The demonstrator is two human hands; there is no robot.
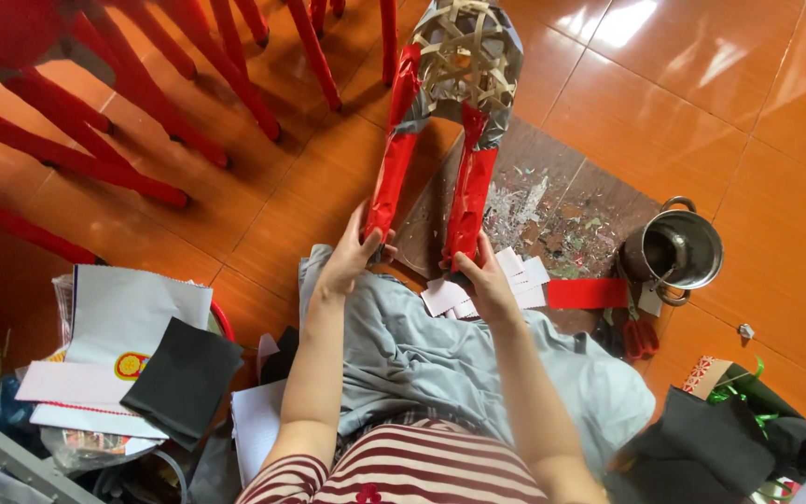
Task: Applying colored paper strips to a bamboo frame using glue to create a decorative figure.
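A white rectangular package (132, 322) bearing a round yellow-and-red label (131, 365) is seen on the floor well to the left of the left grip (354, 254), while a small brown box (713, 374) with a red-and-white patterned flap is seen well apart, lower right of the right grip (489, 280).

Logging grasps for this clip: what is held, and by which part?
A woven frame with two red-wrapped legs. The left hand grips the left leg's lower end, the right hand the right leg's.
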